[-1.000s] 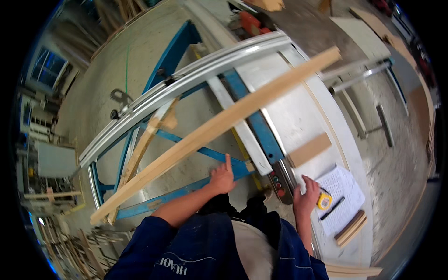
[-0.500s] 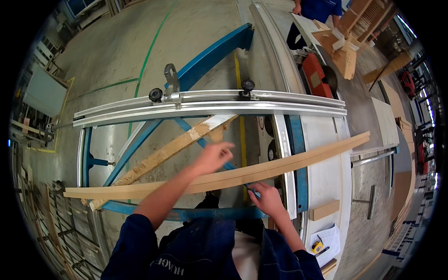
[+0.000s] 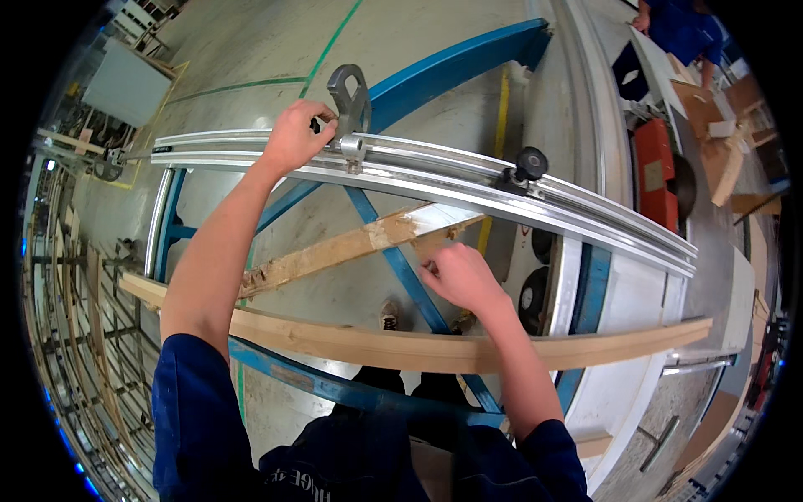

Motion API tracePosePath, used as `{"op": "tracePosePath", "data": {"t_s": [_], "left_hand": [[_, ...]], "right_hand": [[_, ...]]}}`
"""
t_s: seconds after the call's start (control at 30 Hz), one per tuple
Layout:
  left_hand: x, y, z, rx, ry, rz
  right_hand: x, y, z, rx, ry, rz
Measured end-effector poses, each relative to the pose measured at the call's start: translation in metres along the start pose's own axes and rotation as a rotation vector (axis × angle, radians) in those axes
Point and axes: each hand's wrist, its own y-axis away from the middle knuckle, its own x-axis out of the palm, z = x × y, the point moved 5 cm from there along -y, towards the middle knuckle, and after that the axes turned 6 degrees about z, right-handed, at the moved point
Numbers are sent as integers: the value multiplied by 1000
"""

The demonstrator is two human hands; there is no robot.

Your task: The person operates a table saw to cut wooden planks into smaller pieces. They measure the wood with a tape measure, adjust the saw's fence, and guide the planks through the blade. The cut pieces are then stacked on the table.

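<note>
My left hand (image 3: 297, 138) is closed on the black knob (image 3: 316, 125) beside a grey metal flip stop (image 3: 350, 96). The stop sits on a long aluminium fence rail (image 3: 435, 171). My right hand (image 3: 460, 274) hovers between the rail and a long wooden board (image 3: 401, 345), its fingers curled; what they hold, if anything, is hidden. The board lies across the blue frame (image 3: 335, 386) close to my body, under my forearms. A second black knob (image 3: 531, 163) stands farther right on the rail, touched by neither hand.
A rough wooden beam (image 3: 335, 255) slants across the frame below the rail. To the right is a white sliding table (image 3: 623, 309) with a short wood block (image 3: 594, 443). A red machine part (image 3: 652, 159) stands beyond. A co-worker (image 3: 686, 33) is at the far right. Racks (image 3: 75, 309) line the left.
My left hand has gone forward from over the board to the knob by the stop. My right hand has left the board's near edge and moved forward past it. The view has shifted.
</note>
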Motion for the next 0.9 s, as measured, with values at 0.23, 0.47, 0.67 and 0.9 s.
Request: {"op": "tracePosePath", "data": {"t_s": [0.23,0.47,0.67,0.9], "left_hand": [[11,7,9,-144,121,-44],[25,12,7,-435,81,-325],[-3,35,27,-219,434,-88],[11,41,75,-283,379,330]], "right_hand": [[31,-88,12,-43,-76,-110],[44,-104,19,-147,63,-82],[31,-101,13,-157,14,-232],[-5,-76,13,-335,119,-944]]}}
